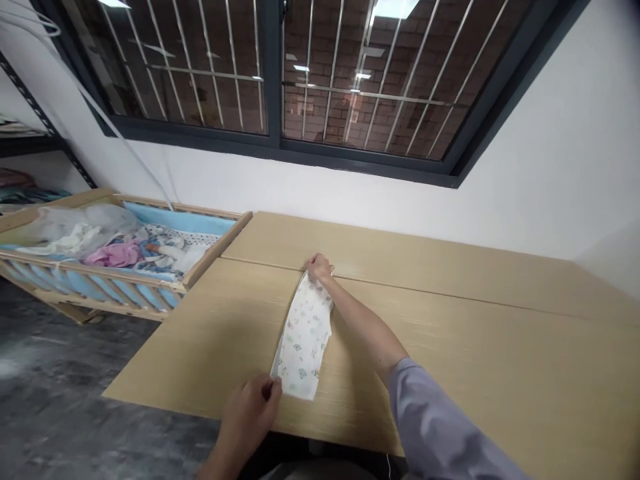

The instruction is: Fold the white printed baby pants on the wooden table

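Observation:
A pair of small white baby pants [303, 337] with a scattered green and brown print lies folded lengthwise on the tabletop. It runs from near the front edge towards the back, leaning slightly right at its far end. My left hand [251, 408] pinches its near left corner between thumb and fingers. At the far end, my right hand [319, 267] grips the top of the pants close to the seam in the table, its arm reaching across from the right. The fabric under my right fingers is hidden.
The pale wooden table [475, 360] extends far to the right. At left stands a wooden crib [203, 263] with blue lining, holding crumpled clothes [117, 253] and a clear plastic bag [95, 220]. A barred window [275, 80] is set in the wall behind.

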Available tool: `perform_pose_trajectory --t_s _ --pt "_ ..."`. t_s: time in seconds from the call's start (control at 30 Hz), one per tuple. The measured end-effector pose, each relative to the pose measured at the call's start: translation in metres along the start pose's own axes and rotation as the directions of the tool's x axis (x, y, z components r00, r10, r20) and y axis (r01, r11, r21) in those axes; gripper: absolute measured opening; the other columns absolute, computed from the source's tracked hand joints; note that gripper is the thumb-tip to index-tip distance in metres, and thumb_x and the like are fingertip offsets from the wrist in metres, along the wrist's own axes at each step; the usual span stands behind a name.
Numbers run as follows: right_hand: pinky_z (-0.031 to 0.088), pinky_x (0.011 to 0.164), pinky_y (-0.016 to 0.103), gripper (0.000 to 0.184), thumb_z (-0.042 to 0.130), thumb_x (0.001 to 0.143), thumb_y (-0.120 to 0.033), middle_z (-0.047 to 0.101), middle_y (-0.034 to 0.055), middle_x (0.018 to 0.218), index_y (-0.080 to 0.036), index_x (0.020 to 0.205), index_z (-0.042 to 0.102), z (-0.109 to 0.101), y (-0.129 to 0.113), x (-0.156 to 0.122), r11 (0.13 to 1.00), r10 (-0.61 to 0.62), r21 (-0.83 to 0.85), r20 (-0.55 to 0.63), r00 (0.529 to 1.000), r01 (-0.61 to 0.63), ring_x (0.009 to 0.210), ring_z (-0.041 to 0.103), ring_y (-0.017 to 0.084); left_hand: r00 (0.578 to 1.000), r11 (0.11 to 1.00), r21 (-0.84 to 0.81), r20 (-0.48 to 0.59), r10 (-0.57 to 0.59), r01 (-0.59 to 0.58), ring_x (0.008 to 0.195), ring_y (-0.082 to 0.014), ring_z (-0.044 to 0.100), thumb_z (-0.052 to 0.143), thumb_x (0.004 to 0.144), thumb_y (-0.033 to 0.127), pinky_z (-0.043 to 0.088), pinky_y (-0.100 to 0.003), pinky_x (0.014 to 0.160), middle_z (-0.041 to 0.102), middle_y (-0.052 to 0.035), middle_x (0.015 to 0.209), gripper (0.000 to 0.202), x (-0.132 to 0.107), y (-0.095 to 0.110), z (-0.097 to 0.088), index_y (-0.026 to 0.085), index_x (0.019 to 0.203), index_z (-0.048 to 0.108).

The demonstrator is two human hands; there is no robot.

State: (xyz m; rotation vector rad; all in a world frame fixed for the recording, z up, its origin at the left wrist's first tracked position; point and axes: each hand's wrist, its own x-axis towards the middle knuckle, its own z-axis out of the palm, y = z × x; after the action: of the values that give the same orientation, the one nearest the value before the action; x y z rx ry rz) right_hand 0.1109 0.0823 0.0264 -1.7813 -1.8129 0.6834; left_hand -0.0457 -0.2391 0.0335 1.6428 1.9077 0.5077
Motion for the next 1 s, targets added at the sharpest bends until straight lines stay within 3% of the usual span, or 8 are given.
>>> perform_pose_trajectory --t_s 0.23,0.37,0.43,0.5,0.6,0.67,0.83,1.0 --pt "0.044 0.100 0.049 0.023 0.058 0.098 -0.033 0.068 0.0107 0.110 -0.014 0.110 0.064 0.009 -0.023 -0.008 0.992 -0.065 -0.112 -0.006 0.998 0.064 0.106 0.062 0.025 0.994 0.924 0.370 -0.069 -0.081 0.101 0.076 -0.0270 0.071 0.041 0.100 0.041 0.037 -0.032 0.063 0.072 -0.0058 0.075 0.041 -0.006 -0.002 -0.003 0.022 0.070 0.061" --pt "0.037 0.104 0.041 0.025 0.053 0.098 -0.036 0.067 0.0098 0.116 -0.019 0.115 0.061 0.004 -0.028 -0.052 0.944 -0.312 -0.094 0.062 0.948 0.317 0.112 0.058 0.024 0.913 0.878 0.448 -0.266 0.310 -0.168 0.079 -0.0254 0.069 0.043 0.100 0.041 0.047 -0.036 0.073 0.072 -0.0062 0.081 0.035 -0.013 -0.003 -0.001 0.022 0.080 0.065" --pt "0.038 0.106 0.041 0.040 0.050 0.101 -0.044 0.061 0.0133 0.133 -0.019 0.131 0.054 -0.003 -0.027 -0.089 0.821 -0.555 -0.034 0.188 0.811 0.570 0.124 0.054 0.025 0.779 0.777 0.498 -0.276 0.563 -0.385 0.090 -0.0246 0.069 0.045 0.099 0.033 0.049 -0.037 0.083 0.075 -0.0080 0.099 0.026 -0.016 -0.005 0.004 0.021 0.097 0.068" --pt "0.032 0.114 0.045 0.055 0.042 0.103 -0.050 0.042 0.0164 0.156 -0.019 0.149 0.040 -0.011 -0.023 -0.129 0.653 -0.722 0.046 0.341 0.602 0.756 0.143 0.039 0.028 0.668 0.660 0.564 -0.238 0.706 -0.496 0.105 -0.0250 0.068 0.048 0.096 0.030 0.049 -0.037 0.089 0.072 -0.0102 0.120 0.029 -0.020 -0.009 0.011 0.020 0.117 0.066" --pt "0.018 0.124 0.049 0.063 0.035 0.106 -0.050 0.011 0.0145 0.169 -0.021 0.161 0.023 -0.019 -0.011 -0.182 0.506 -0.761 0.151 0.541 0.357 0.849 0.156 0.010 0.029 0.607 0.549 0.650 -0.166 0.777 -0.525 0.116 -0.0262 0.065 0.054 0.093 0.037 0.049 -0.036 0.093 0.069 -0.0118 0.131 0.043 -0.026 -0.017 0.023 0.017 0.130 0.061" --pt "0.015 0.126 0.047 0.064 0.034 0.107 -0.048 0.008 0.0145 0.169 -0.019 0.162 0.019 -0.020 -0.001 -0.204 0.479 -0.747 0.192 0.601 0.283 0.856 0.157 0.006 0.027 0.603 0.518 0.667 -0.126 0.788 -0.536 0.115 -0.0266 0.066 0.057 0.091 0.040 0.050 -0.036 0.092 0.070 -0.0114 0.130 0.045 -0.027 -0.023 0.030 0.016 0.129 0.062" --pt "0.015 0.126 0.045 0.060 0.040 0.106 -0.048 0.016 0.0096 0.168 -0.026 0.160 0.028 -0.007 0.024 -0.202 0.484 -0.725 0.172 0.628 0.283 0.858 0.156 0.015 0.024 0.621 0.511 0.641 -0.067 0.781 -0.573 0.118 -0.0277 0.066 0.056 0.089 0.030 0.052 -0.037 0.096 0.071 -0.0119 0.128 0.037 -0.025 -0.029 0.036 0.016 0.122 0.065" --pt "0.010 0.127 0.046 0.065 0.036 0.104 -0.057 0.010 0.0059 0.169 -0.029 0.161 0.024 0.002 0.042 -0.136 0.545 -0.667 0.035 0.623 0.408 0.838 0.156 0.010 0.025 0.646 0.510 0.631 -0.020 0.763 -0.584 0.123 -0.0284 0.064 0.056 0.089 0.025 0.054 -0.040 0.098 0.068 -0.0134 0.132 0.039 -0.024 -0.029 0.033 0.017 0.126 0.063"
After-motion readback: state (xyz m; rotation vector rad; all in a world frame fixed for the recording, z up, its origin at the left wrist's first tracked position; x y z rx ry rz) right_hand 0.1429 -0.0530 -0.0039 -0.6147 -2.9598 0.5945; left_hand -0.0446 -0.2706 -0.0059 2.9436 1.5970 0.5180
